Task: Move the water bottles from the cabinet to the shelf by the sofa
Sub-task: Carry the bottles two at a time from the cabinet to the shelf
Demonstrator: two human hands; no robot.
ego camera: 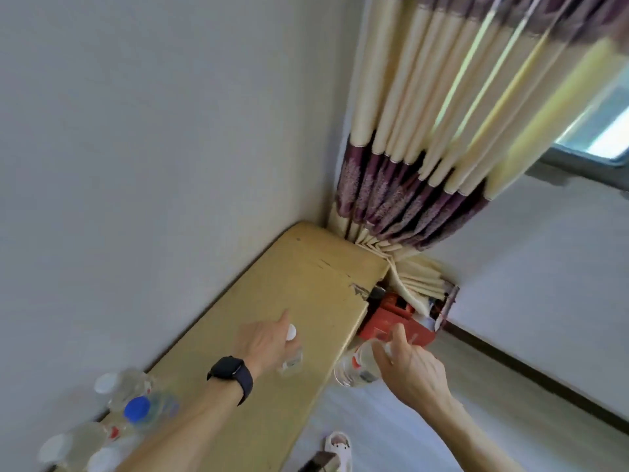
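Note:
A long yellow wooden top runs along the white wall. My left hand is over it, gripping a clear water bottle with a white cap near the front edge. Just past that edge, my right hand holds a second clear bottle with a red label, tilted over the floor. Several more clear bottles stand at the top's near left end, one with a blue cap and others with white caps. The picture is blurred.
A cream and purple curtain hangs at the far corner, its hem bunched on the top's far end. A red box sits on the floor beside that end. A white slipper lies on the pale floor below.

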